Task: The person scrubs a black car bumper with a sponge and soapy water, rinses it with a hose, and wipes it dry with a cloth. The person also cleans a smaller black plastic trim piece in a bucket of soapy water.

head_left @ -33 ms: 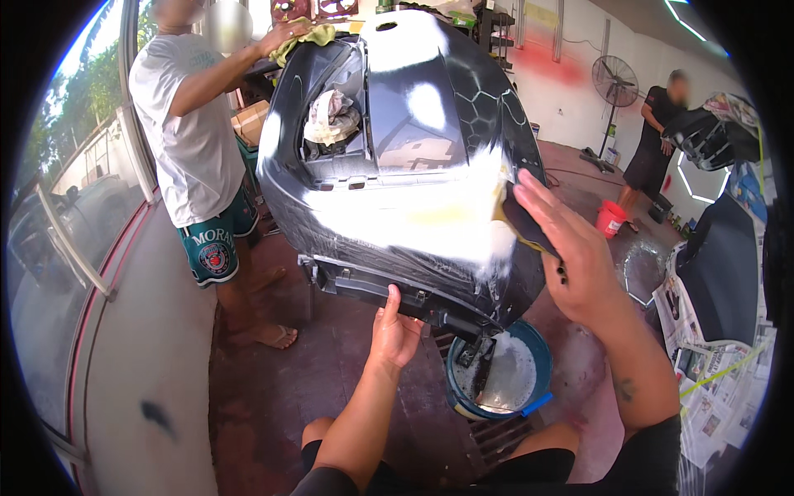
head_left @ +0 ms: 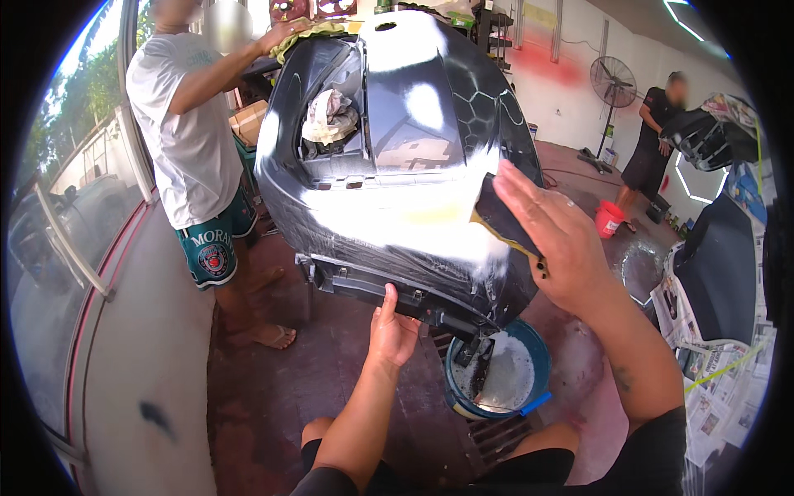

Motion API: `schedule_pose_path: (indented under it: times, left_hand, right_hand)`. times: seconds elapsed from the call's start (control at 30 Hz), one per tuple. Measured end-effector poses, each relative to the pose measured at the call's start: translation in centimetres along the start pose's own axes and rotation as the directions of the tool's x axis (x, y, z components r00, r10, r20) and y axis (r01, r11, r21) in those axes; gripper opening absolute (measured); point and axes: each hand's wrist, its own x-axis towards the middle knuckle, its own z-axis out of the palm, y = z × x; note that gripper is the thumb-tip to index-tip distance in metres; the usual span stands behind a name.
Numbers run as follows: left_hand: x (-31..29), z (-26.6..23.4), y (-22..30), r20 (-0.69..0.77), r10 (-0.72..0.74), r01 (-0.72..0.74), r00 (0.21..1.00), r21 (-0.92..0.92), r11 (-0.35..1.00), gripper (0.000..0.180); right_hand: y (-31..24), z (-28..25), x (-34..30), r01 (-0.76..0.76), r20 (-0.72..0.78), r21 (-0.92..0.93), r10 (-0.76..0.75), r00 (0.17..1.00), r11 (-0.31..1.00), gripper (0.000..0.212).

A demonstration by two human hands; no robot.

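Note:
A black car bumper (head_left: pixel 397 132) with white sanded patches stands upright on a stand in front of me. My right hand (head_left: pixel 554 240) presses a dark sanding pad (head_left: pixel 500 217) with a yellow edge flat against the bumper's wet white area. My left hand (head_left: pixel 390 331) grips the bumper's lower edge from below, thumb pointing up. A blue bucket (head_left: pixel 533 351) of foamy water sits on the floor under the bumper, between my knees.
A person in a white shirt and green shorts (head_left: pixel 194 157) stands at the left, holding a yellow-green cloth (head_left: pixel 314 31) on the bumper's top. Another person in black (head_left: pixel 653 136) stands far right by a red bucket (head_left: pixel 609 219) and a fan (head_left: pixel 614 81). Newspaper-masked car parts (head_left: pixel 719 273) lie right.

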Motion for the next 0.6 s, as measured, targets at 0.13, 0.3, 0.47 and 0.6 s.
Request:
schedule_pose_path:
  times: [0.13, 0.3, 0.47, 0.6]
  left_hand:
    - [0.1, 0.4, -0.4, -0.015, -0.003, 0.003, 1.000, -0.019, 1.000, 0.055]
    - [0.0, 0.7, -0.8, -0.022, -0.012, 0.011, 1.000, -0.043, 0.999, 0.053]
    - [-0.3, 1.3, -1.4, -0.047, 0.018, -0.021, 0.999, -0.058, 0.998, 0.051]
    - [-0.1, -0.2, -0.5, -0.012, 0.073, -0.074, 0.997, -0.057, 0.996, 0.050]
  right_hand:
    - [2.7, 1.4, 1.0, 0.196, 0.183, -0.355, -0.138, 0.973, 0.914, 0.072]
    - [0.2, 3.4, 4.4, 0.261, 0.248, -0.276, -0.194, 0.949, 0.925, 0.083]
    - [-1.2, 7.1, 4.9, 0.294, 0.204, -0.206, -0.252, 0.946, 0.933, 0.079]
    - [3.5, 1.6, 2.3, 0.273, 0.303, -0.323, -0.175, 0.937, 0.906, 0.079]
